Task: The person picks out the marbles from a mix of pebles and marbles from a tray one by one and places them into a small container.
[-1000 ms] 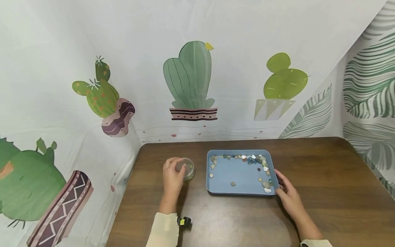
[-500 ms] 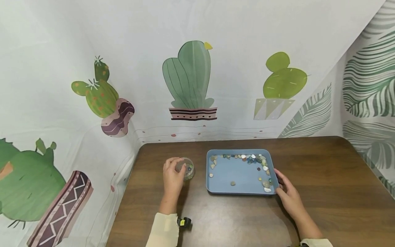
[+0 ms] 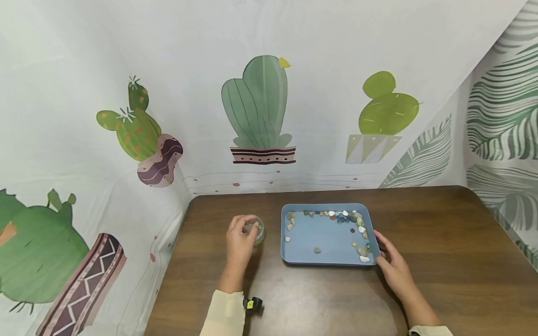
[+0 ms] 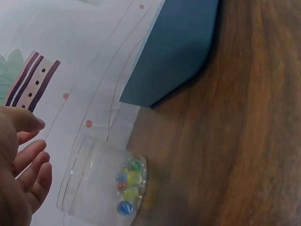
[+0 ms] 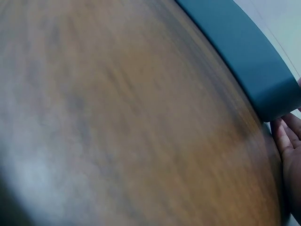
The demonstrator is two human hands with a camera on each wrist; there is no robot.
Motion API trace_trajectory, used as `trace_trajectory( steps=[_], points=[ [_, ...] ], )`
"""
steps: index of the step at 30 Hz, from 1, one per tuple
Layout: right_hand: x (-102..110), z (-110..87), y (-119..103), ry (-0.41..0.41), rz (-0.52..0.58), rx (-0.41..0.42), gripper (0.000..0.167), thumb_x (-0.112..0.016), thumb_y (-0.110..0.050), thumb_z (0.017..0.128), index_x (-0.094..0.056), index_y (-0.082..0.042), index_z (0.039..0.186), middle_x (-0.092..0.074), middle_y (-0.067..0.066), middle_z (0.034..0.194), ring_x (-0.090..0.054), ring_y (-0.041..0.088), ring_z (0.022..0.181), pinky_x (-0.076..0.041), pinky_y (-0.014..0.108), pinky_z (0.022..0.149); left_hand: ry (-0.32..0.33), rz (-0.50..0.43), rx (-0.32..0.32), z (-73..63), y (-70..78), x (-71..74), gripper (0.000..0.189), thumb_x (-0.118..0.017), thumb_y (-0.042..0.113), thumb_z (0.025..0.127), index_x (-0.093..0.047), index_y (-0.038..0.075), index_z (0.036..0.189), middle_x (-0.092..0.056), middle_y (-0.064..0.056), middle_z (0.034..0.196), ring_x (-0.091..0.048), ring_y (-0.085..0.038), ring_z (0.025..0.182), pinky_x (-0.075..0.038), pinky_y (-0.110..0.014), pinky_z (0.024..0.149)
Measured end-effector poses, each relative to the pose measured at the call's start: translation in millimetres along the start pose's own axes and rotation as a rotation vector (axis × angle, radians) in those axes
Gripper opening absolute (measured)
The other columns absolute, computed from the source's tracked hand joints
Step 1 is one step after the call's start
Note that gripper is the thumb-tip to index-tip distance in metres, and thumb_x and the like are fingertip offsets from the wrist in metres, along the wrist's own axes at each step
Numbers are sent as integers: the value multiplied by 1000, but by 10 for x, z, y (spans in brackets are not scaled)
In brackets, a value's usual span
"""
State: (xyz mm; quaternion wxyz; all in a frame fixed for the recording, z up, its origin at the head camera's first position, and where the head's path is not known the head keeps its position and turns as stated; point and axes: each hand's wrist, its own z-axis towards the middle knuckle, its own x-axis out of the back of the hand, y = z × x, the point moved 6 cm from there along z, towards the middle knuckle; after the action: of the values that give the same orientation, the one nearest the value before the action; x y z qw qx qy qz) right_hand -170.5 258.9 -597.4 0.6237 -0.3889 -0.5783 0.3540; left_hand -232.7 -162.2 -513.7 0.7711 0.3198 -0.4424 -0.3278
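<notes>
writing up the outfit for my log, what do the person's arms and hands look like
The left hand and right hand are gloveless. Pale cream sleeves cover the arms to near the wrists. At the left cuff sits a small black wrist camera with a yellow label, too small to read.

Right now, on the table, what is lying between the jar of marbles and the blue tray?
Nothing lies there: the head view shows only a bare strip of table between the jar and the tray.
</notes>
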Motion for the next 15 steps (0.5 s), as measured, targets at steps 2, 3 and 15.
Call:
trace_trajectory(
  steps=[2, 3, 15],
  points=[
    [-4, -2, 0, 0, 2, -3, 67, -46, 1, 98, -31, -22, 159, -36, 19, 160, -34, -20, 118, -31, -4, 90, -5, -10, -28, 5, 43, -18, 17, -77, 8, 86, -75, 9, 102, -69, -6, 103, -67, -26, 90, -55, -28, 72],
    [-5, -5, 2, 2, 2, -3, 68, -47, 1, 97, -31, -21, 159, -36, 19, 160, -35, -20, 118, -32, -4, 90, -10, -17, -43, 6, 62, -30, 17, -77, 7, 85, -74, 9, 102, -69, -6, 102, -67, -25, 89, -55, -28, 71],
    [0, -1, -6, 4, -7, -22, 71, -48, 3, 95, -31, -22, 159, -37, 18, 160, -37, -18, 116, -34, -2, 88, -118, -27, -144, -54, 268, -313, 19, -77, 9, 86, -75, 10, 105, -70, -3, 101, -68, -23, 87, -56, -24, 72]
  ],
)
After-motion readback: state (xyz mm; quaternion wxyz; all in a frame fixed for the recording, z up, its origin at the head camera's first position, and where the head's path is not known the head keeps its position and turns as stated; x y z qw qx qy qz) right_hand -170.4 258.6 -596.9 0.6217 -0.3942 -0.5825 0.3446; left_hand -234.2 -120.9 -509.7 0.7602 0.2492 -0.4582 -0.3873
